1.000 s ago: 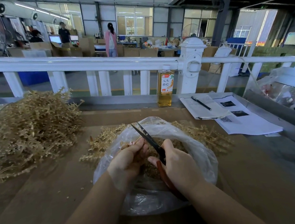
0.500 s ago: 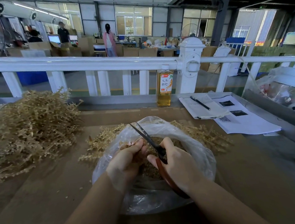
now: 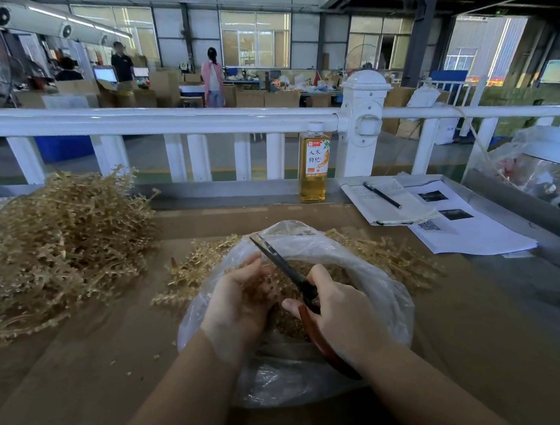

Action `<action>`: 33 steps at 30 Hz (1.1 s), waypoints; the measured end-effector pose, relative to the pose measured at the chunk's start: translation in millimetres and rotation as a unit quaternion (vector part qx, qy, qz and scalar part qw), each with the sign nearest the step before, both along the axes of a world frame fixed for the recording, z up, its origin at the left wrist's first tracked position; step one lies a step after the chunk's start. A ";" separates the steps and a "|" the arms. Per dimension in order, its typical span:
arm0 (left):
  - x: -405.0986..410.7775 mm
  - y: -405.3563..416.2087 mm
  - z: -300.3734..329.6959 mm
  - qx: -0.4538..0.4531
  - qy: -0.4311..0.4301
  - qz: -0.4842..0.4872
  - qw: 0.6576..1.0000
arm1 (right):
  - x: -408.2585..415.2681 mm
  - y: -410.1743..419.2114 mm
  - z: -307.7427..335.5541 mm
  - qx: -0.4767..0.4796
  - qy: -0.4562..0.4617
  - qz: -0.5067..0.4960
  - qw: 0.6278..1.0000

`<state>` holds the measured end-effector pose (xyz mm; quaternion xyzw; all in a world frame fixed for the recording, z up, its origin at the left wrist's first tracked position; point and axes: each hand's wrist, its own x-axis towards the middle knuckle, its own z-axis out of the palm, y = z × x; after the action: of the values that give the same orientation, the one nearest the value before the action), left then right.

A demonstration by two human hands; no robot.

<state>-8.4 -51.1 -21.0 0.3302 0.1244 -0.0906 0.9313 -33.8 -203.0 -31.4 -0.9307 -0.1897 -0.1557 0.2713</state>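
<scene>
My right hand point(image 3: 341, 311) grips red-handled scissors point(image 3: 288, 272) whose dark blades point up and to the left, nearly closed. My left hand point(image 3: 242, 299) holds a small golden sprig point(image 3: 261, 289) right beside the blades, fingers curled round it. Both hands work over an open clear plastic bag point(image 3: 370, 272) with golden cuttings inside it. More golden sprigs point(image 3: 196, 269) lie on the brown table point(image 3: 84, 378) just behind and beside the bag.
A big heap of golden sprigs point(image 3: 56, 243) fills the table's left. A bottle of yellow drink point(image 3: 313, 164) stands by the white railing point(image 3: 164, 119). Notebook with pen point(image 3: 383, 200) and printed sheets point(image 3: 467, 231) lie at the right; a plastic-wrapped container point(image 3: 543, 164) stands beyond.
The scissor blades have closed from slightly apart to nearly together. My left hand has shifted slightly with the sprig. The view has moved a little closer.
</scene>
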 end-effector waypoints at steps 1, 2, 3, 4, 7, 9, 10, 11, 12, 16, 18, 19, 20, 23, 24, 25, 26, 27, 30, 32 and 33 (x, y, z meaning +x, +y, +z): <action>-0.7 -0.4 1.9 -0.006 0.003 0.007 1.000 | -0.2 -0.2 -0.2 -0.008 -0.005 0.002 1.000; -0.9 -1.2 2.7 -0.002 0.014 0.017 1.000 | -0.4 -0.3 -0.5 -0.012 -0.009 0.005 1.000; -1.4 -2.3 3.7 0.005 0.025 0.028 0.999 | -0.7 -0.4 -0.6 -0.014 -0.011 0.006 1.000; -0.9 -3.0 3.8 0.016 0.032 0.033 0.999 | -1.1 -0.6 -0.7 -0.014 -0.012 0.006 1.000; -1.2 -3.9 4.4 0.037 0.038 0.018 0.998 | -2.2 -2.2 -0.9 -0.018 -0.015 0.006 1.000; -2.8 -4.8 5.3 0.029 0.040 0.006 0.999 | -3.1 -3.2 -0.5 -0.025 -0.013 0.004 1.000; -4.2 -5.7 5.8 0.022 0.039 0.006 0.999 | -3.6 -3.7 -0.3 -0.030 -0.012 0.003 0.999; -5.6 -6.5 7.1 0.013 0.037 0.009 0.999 | -3.8 -4.1 -0.1 -0.033 -0.011 0.002 0.999; -6.2 -6.6 6.9 0.006 0.035 0.013 0.999 | -4.0 -4.2 0.0 -0.035 -0.011 0.001 0.999; -7.7 -5.7 5.9 -0.011 0.012 0.000 1.000 | -4.0 -3.9 0.0 -0.037 -0.011 0.003 0.999; -6.1 -5.4 3.7 -0.009 0.017 0.005 1.000 | -3.8 -4.3 -0.4 -0.041 -0.010 0.003 0.999; -5.6 -5.5 2.9 -0.003 0.021 0.008 1.000 | -3.7 -4.5 -0.6 -0.040 -0.010 0.003 0.999; -4.0 -5.5 1.4 0.002 0.025 0.014 1.000 | -3.6 -4.8 -1.1 -0.038 -0.010 0.004 0.999; -1.8 -5.7 -0.6 0.001 0.035 0.022 0.999 | -3.8 -5.3 -1.7 -0.040 -0.012 0.006 0.999; -0.5 -6.1 -1.6 0.009 0.036 0.030 0.999 | -3.9 -5.1 -1.6 -0.039 -0.011 0.006 0.999; 0.0 -6.9 -2.3 0.024 0.033 0.040 0.998 | -4.2 -5.0 -1.5 -0.039 -0.009 0.007 0.999; 0.7 -7.5 -3.3 0.045 0.028 0.047 0.997 | -4.4 -4.9 -1.5 -0.039 -0.007 0.008 0.999; 1.3 -8.3 -4.9 0.064 0.022 0.053 0.996 | -4.9 -5.0 -1.4 -0.040 -0.005 0.008 0.999; 1.9 -9.6 -9.1 0.100 0.007 0.063 0.993 | -5.7 -5.5 -0.9 -0.034 -0.003 0.006 0.999; 1.8 -10.0 -10.7 0.120 0.007 0.067 0.990 | -5.8 -5.3 -0.3 -0.027 0.002 0.004 1.000; 2.0 -10.2 -11.9 0.131 0.010 0.069 0.989 | -5.8 -4.9 0.1 -0.024 0.005 0.003 1.000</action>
<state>-6.4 -61.3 -32.8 0.4392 0.1668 -0.0119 0.8827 -39.6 -207.9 -31.3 -0.9370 -0.1951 -0.1455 0.2508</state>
